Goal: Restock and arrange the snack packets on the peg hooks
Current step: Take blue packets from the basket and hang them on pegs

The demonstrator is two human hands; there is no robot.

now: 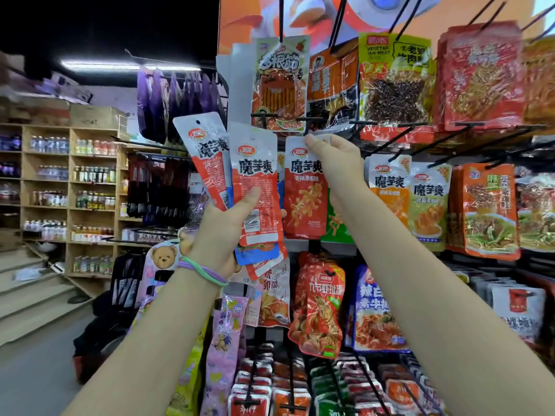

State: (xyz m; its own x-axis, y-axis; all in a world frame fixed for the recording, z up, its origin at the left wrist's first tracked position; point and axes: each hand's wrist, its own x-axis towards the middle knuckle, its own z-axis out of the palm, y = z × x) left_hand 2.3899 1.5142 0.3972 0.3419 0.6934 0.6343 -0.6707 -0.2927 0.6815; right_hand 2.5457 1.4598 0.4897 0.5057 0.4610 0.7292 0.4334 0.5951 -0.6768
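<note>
A tall display rack of black wire peg hooks (399,136) fills the right side, hung with rows of glossy snack packets. The left hand (216,232), raised beside the rack, grips a fanned bunch of red-and-white foil snack packets (240,181), thumb pressed across the front one. The right hand (336,163) pinches the top edge of a single red foil packet (304,193) that hangs in the rack's middle row, just under a hook.
</note>
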